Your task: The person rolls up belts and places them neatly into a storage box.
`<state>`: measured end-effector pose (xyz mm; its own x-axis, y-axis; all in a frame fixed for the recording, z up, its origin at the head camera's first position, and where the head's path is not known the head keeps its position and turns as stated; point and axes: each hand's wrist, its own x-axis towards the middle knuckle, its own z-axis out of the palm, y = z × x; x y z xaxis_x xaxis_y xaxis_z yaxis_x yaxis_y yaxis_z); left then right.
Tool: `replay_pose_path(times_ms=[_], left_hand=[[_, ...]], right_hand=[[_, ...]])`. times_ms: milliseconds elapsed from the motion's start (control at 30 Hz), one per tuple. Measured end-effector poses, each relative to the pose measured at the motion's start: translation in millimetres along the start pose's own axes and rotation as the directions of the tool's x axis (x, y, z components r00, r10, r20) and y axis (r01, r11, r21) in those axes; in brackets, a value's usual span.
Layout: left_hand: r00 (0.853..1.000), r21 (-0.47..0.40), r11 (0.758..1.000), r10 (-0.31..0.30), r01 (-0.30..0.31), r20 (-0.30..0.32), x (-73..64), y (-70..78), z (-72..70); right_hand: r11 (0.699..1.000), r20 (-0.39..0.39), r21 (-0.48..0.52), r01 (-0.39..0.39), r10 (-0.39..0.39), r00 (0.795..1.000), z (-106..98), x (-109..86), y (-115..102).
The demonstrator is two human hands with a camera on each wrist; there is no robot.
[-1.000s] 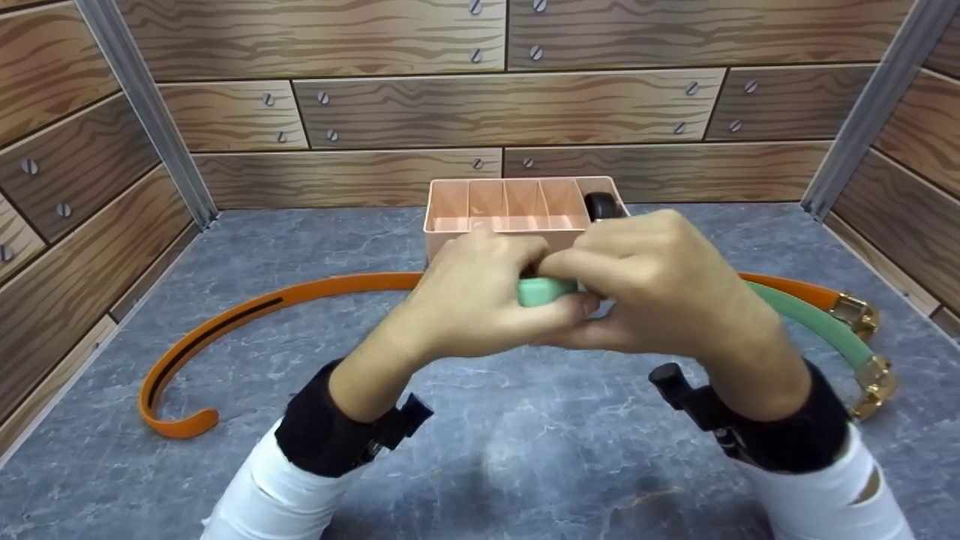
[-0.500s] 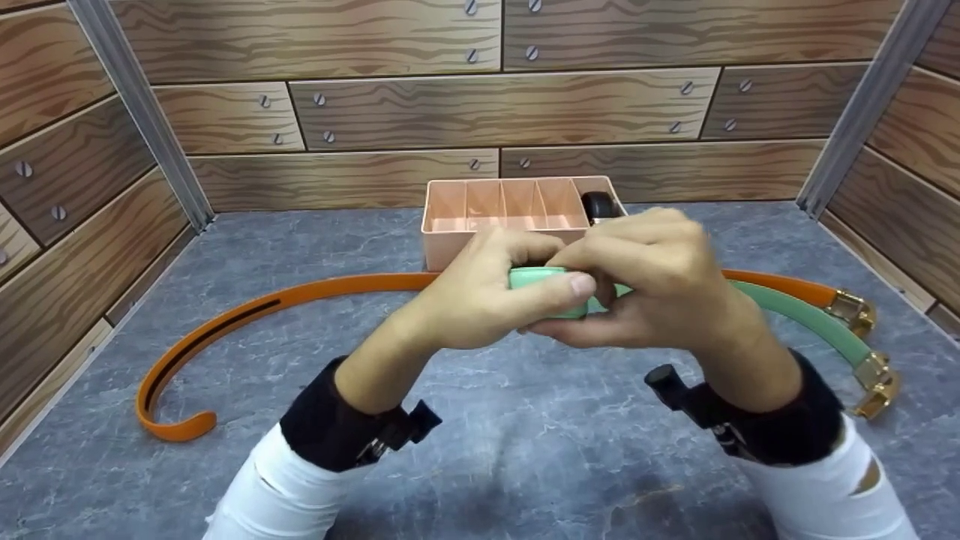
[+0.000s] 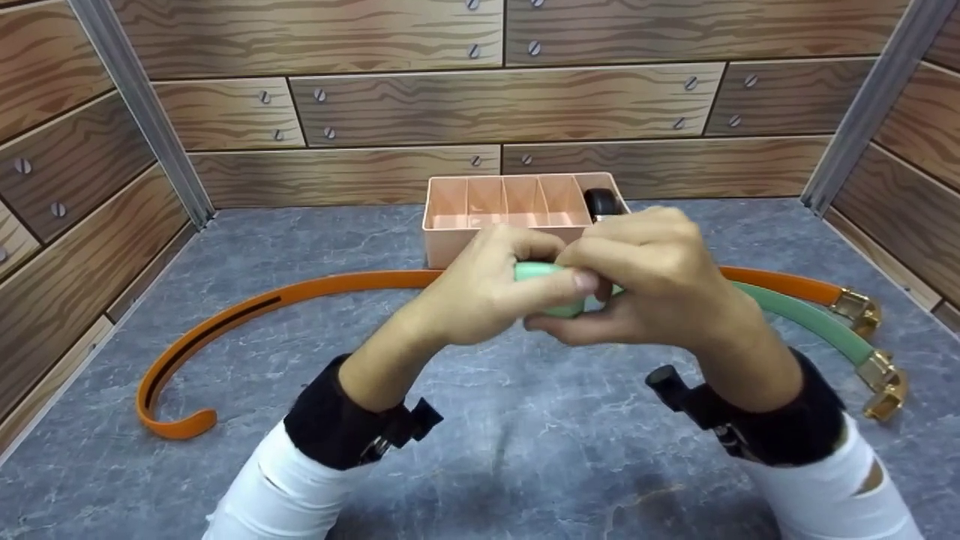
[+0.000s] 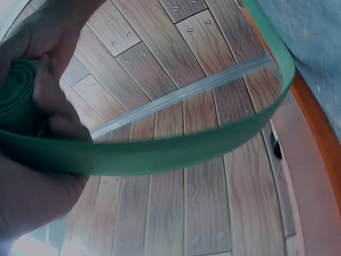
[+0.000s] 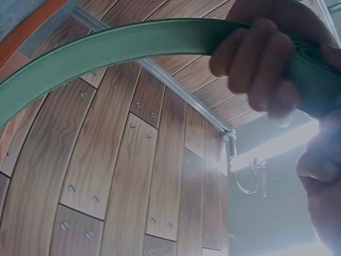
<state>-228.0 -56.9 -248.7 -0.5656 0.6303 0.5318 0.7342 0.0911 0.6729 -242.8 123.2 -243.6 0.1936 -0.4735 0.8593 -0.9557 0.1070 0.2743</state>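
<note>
Both hands hold a green belt, partly wound into a tight roll (image 3: 534,271), above the table in the head view. My left hand (image 3: 480,296) grips the roll from the left, its thumb lying across the near side. From the right, my right hand (image 3: 660,281) holds the roll with curled fingers. In the left wrist view, the spiral layers of the roll (image 4: 18,96) show, and the loose strap (image 4: 160,154) runs away from it. That strap lies on the table at right, ending in a gold buckle (image 3: 883,382).
An orange belt (image 3: 217,326) curves across the table behind the hands, its gold buckle (image 3: 859,307) at right. Beyond it stands a pink divided box (image 3: 457,249) with a black rounded thing (image 3: 600,202) in its right compartment. Wood-patterned walls (image 3: 390,109) enclose the table.
The left thumb has moved up across the roll. The right hand has shifted slightly while staying on the belt. The green belt's buckle end has slid a little to the right.
</note>
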Motion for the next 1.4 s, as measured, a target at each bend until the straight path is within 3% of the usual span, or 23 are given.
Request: replay_pose_path(times_ms=[100,167,200,267,300,367,433,467,533,600,667,733,800,867,967,1033,1067,1133,1233,1333,1400], left_hand=[[0.997,-0.204,0.978,0.054,-0.041,0.057,1.3,-2.3,0.5],[0.996,-0.220,0.975,0.052,-0.036,0.067,0.6,-1.7,0.6],[0.998,-0.177,0.984,0.029,-0.019,0.055,-0.2,-0.5,0.6],[0.999,0.010,0.999,-0.044,0.044,0.008,-1.9,2.6,1.1],[0.996,0.127,0.988,-0.090,0.092,-0.018,-2.3,4.2,1.8],[0.981,0.317,0.928,-0.185,0.195,-0.060,-2.3,7.3,3.2],[0.969,0.412,0.878,-0.234,0.244,-0.076,-1.3,8.3,4.7],[0.969,0.412,0.877,-0.235,0.246,-0.077,-0.7,8.0,4.9],[0.972,0.304,0.923,-0.222,0.236,-0.080,-0.2,6.3,4.2],[0.985,0.132,0.977,-0.158,0.166,-0.066,0.2,3.2,2.9],[0.994,-0.045,0.994,-0.101,0.099,-0.043,0.4,0.8,1.8],[0.999,-0.132,0.990,-0.046,0.042,-0.026,0.9,-0.2,1.2],[0.999,-0.080,0.996,-0.045,0.042,-0.029,0.4,0.6,1.3],[0.994,0.117,0.989,-0.084,0.092,-0.068,0.1,2.8,2.5],[0.977,0.357,0.909,-0.192,0.214,-0.096,-0.6,5.8,4.9],[0.972,0.415,0.879,-0.221,0.236,-0.085,-0.6,6.2,5.5],[0.973,0.401,0.887,-0.220,0.229,-0.070,-0.6,5.7,5.4],[0.982,0.324,0.928,-0.183,0.186,-0.040,-0.1,3.6,4.6],[0.994,0.111,0.988,-0.104,0.105,-0.010,1.0,-1.5,3.7],[0.999,-0.122,0.992,-0.036,0.038,0.022,2.5,-5.6,3.3],[1.000,-0.161,0.987,0.002,0.003,0.030,2.7,-5.3,1.9]], right_hand=[[0.999,-0.072,0.044,-0.009,0.012,0.997,4,-1.3,3],[0.998,-0.054,0.061,-0.017,0.021,0.998,4,-0.7,3],[0.998,-0.021,0.064,-0.026,0.027,0.999,3,-0.1,2],[0.999,0.078,0.019,-0.042,0.041,0.996,-1,1.1,0],[0.999,0.136,-0.020,-0.047,0.049,0.989,-3,1.6,-1],[0.995,0.236,-0.097,-0.032,0.055,0.970,-5,2.0,-3],[0.988,0.276,-0.153,-0.004,0.046,0.960,-5,1.8,-4],[0.987,0.273,-0.159,0.006,0.038,0.961,-5,1.9,-3],[0.992,0.223,-0.124,0.010,0.018,0.975,-3,2.0,-1],[0.998,0.127,-0.062,-0.002,0.010,0.992,0,2.5,1],[1.000,0.035,-0.004,-0.012,0.012,0.999,2,2.7,4],[0.999,-0.011,0.028,-0.020,0.020,1.000,3,2.3,5],[0.999,0.024,0.030,-0.038,0.037,0.999,2,1.4,5],[0.998,0.128,-0.018,-0.062,0.064,0.990,-2,0.1,4],[0.994,0.293,-0.091,-0.060,0.085,0.952,-6,-1.8,3],[0.993,0.330,-0.103,-0.048,0.080,0.941,-6,-2.7,3],[0.995,0.323,-0.091,-0.039,0.066,0.944,-5,-3.0,4],[0.998,0.274,-0.045,-0.034,0.045,0.961,-2,-3.3,5],[0.999,0.153,0.032,-0.040,0.035,0.988,1,-3.4,8],[0.995,0.051,0.085,-0.050,0.045,0.998,3,-2.7,9],[0.994,0.028,0.096,-0.053,0.050,0.998,3,-2.2,8]])
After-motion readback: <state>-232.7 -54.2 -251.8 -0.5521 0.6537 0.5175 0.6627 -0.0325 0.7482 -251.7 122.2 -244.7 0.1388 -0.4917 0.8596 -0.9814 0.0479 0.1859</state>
